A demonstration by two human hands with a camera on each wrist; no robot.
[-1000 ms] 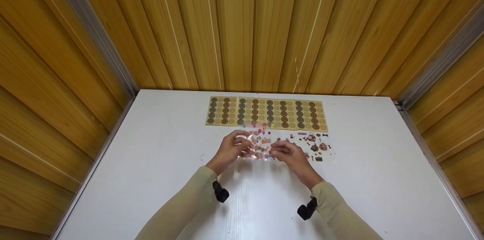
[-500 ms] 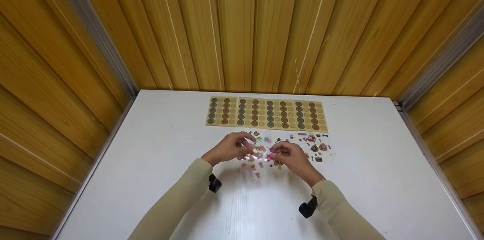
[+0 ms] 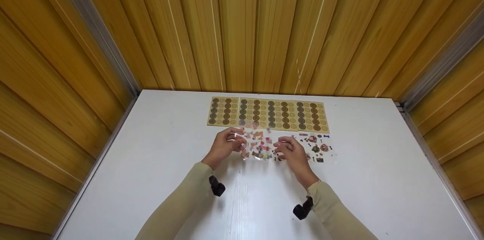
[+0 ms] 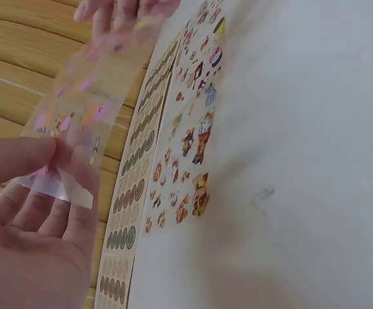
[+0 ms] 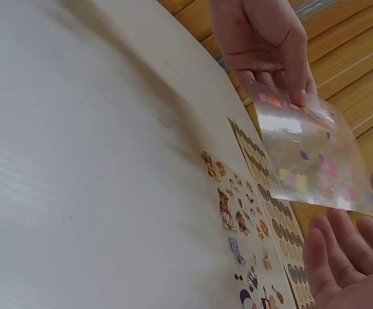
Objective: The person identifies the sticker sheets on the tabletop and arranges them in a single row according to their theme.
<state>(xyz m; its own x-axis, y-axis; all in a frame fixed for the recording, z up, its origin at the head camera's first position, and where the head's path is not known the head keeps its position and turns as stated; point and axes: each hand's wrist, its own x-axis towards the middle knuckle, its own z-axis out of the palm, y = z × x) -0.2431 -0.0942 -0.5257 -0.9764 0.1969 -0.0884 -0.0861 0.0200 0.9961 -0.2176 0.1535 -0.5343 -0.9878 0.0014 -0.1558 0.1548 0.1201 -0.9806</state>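
Observation:
A clear sticker sheet with small pink, orange and yellow figures is held up above the table. My left hand pinches its left edge, the thumb lying on the sheet in the left wrist view. At the opposite edge is my right hand; in the right wrist view its thumb and fingers are spread apart around the sheet's corner, with fingertips at or near the edge. Another clear sticker sheet, with brown, red and blue cartoon figures, lies flat on the table, partly hidden behind the hands.
Tan sheets with rows of dark, brown and pale round stickers lie side by side near the back of the white table. Wood-look panels rise behind it. A black wrist camera sits at each cuff.
The held sheet has been turned, and its coloured figures now sit differently. My left hand has moved slightly left, and the right hand's fingers have shifted slightly right, widening the gap between hands.

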